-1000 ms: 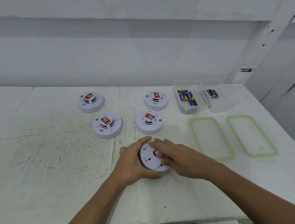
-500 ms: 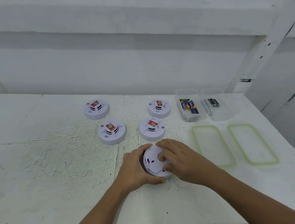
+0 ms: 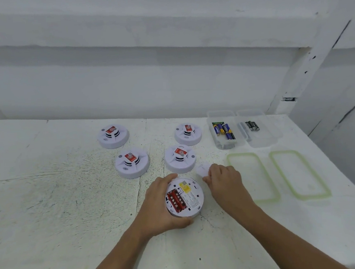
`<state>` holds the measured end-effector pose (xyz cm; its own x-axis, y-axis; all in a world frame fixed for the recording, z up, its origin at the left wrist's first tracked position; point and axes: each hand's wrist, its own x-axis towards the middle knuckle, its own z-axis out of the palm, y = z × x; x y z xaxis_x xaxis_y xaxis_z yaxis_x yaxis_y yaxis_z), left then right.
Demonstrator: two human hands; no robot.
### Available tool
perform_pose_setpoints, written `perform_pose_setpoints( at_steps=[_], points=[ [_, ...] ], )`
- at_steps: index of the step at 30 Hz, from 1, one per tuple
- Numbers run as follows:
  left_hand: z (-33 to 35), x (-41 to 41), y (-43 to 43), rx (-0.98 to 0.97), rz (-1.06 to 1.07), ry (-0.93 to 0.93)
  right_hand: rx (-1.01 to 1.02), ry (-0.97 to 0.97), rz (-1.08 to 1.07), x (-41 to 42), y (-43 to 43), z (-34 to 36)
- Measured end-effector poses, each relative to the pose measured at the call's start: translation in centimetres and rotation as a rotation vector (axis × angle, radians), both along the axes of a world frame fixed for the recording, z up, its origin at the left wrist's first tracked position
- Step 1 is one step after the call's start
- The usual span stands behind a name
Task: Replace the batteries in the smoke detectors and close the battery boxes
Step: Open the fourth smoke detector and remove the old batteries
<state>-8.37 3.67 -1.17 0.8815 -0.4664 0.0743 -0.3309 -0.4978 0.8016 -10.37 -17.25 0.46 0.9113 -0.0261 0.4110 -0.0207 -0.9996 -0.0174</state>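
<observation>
A white smoke detector (image 3: 187,199) lies upside down near the table's front, its battery box open with red batteries (image 3: 176,200) showing. My left hand (image 3: 159,208) grips its left side and front rim. My right hand (image 3: 223,180) pinches the small white battery cover (image 3: 202,169), held just off the detector to its upper right. Several more detectors stand face up behind: (image 3: 180,158), (image 3: 131,162), (image 3: 188,133), (image 3: 113,135).
A clear box (image 3: 225,130) with blue and yellow batteries and a second clear box (image 3: 259,128) with dark batteries stand at the back right. Two green-rimmed lids (image 3: 253,177), (image 3: 299,173) lie in front of them. The white table (image 3: 50,208) ends at right.
My right hand has lifted the battery cover off the detector and moved it up and to the right, exposing the red batteries. My left hand keeps its grip.
</observation>
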Motion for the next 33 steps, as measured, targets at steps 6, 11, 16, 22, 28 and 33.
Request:
perform_pose_setpoints(
  at_steps=[6,11,16,22,28,33],
  points=[
    [-0.2,0.2,0.1,0.023,-0.024,-0.036,-0.229,0.047,-0.089,0.2,1.2,-0.2],
    [-0.3,0.2,0.0,0.011,-0.021,-0.048,-0.277,0.088,-0.102,0.5,1.5,-0.7],
    [-0.5,0.3,0.0,0.031,-0.013,-0.043,-0.306,0.114,-0.108,0.7,1.4,-1.1],
    [-0.2,0.3,-0.2,0.055,-0.018,-0.050,-0.184,0.162,-0.116,1.3,0.7,-0.8],
    [0.3,0.1,-0.4,0.031,0.001,-0.026,0.230,0.087,-0.004,1.4,0.8,1.1],
    [0.4,0.0,-0.6,0.008,0.004,-0.035,0.588,0.373,0.335,-0.1,3.7,4.1]
  ],
)
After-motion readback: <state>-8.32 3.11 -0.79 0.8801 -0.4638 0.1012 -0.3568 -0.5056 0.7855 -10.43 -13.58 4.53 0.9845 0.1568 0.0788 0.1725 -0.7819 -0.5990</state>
